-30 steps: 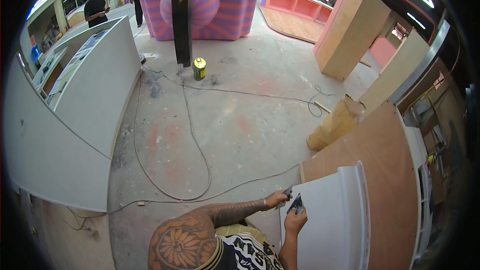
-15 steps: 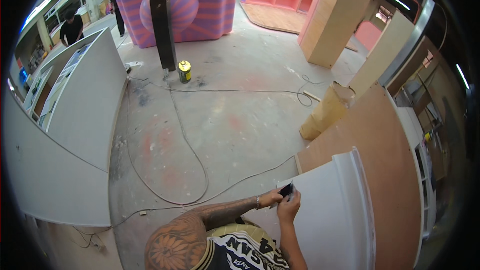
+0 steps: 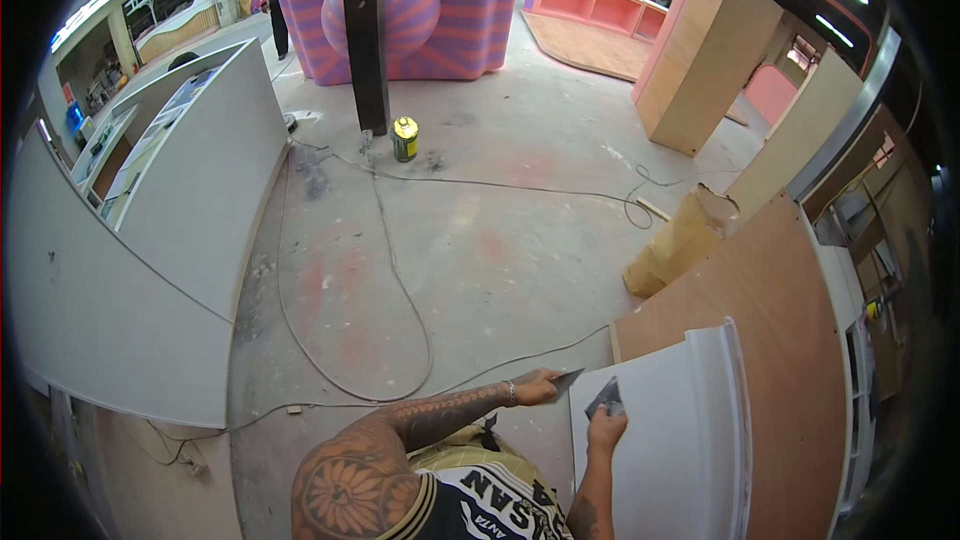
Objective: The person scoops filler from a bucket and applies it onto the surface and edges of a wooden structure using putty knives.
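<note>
My left hand point(image 3: 537, 388), a bracelet at its wrist, grips a flat dark putty knife point(image 3: 567, 383) whose blade points right. Closed around a second putty knife point(image 3: 605, 395), my right hand point(image 3: 607, 427) holds it upright, with some pale material on the blade. The two blades are a short way apart. Beneath the right hand lies a white panel point(image 3: 640, 430) with a raised moulding point(image 3: 722, 410) along its right side. I cannot tell whether either blade touches the panel.
A cable point(image 3: 430, 340) loops across the floor. A yellow-topped can point(image 3: 404, 140) stands by a dark post point(image 3: 366, 50). A brown paper bag point(image 3: 680, 240) leans near a plywood board point(image 3: 780, 370). At left stands a white cabinet point(image 3: 140, 300); a pink-purple striped panel point(image 3: 470, 10) stands behind.
My hands have moved apart, separating the two putty knives that were together. The view has shifted slightly left, and the person at the far left is now mostly hidden behind the cabinet.
</note>
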Demonstrator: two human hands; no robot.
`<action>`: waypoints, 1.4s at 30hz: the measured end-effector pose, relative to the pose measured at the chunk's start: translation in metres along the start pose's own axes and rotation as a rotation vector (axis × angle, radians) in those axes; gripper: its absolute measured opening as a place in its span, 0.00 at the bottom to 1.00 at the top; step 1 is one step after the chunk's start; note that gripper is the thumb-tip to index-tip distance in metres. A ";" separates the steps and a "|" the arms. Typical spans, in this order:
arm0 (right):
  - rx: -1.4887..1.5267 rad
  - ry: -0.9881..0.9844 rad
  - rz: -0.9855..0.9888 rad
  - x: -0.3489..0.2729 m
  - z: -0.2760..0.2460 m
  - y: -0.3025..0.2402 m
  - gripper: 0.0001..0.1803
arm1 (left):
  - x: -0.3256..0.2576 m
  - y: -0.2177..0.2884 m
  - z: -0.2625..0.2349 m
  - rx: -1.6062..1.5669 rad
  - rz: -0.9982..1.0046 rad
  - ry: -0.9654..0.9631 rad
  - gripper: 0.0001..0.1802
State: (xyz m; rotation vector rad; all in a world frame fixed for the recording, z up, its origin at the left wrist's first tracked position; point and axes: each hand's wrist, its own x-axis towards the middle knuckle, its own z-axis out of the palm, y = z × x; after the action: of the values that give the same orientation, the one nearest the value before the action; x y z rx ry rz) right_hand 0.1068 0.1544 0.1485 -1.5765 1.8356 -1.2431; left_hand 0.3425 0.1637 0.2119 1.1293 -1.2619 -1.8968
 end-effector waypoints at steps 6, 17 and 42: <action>1.392 -0.213 1.102 0.023 -0.064 -0.062 0.13 | -0.029 0.018 0.019 0.330 0.537 0.620 0.28; 1.198 -0.372 1.212 -0.031 -0.032 -0.074 0.19 | 0.058 -0.011 -0.081 -0.464 0.289 0.555 0.13; -0.056 0.793 0.379 -0.168 -0.177 0.001 0.18 | 0.068 -0.059 0.292 0.487 0.539 -0.685 0.09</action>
State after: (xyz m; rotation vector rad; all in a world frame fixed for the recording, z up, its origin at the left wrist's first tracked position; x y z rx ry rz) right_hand 0.0138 0.3741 0.1996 -0.7085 2.4876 -1.7745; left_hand 0.0514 0.2541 0.1909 0.2385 -2.2207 -1.6265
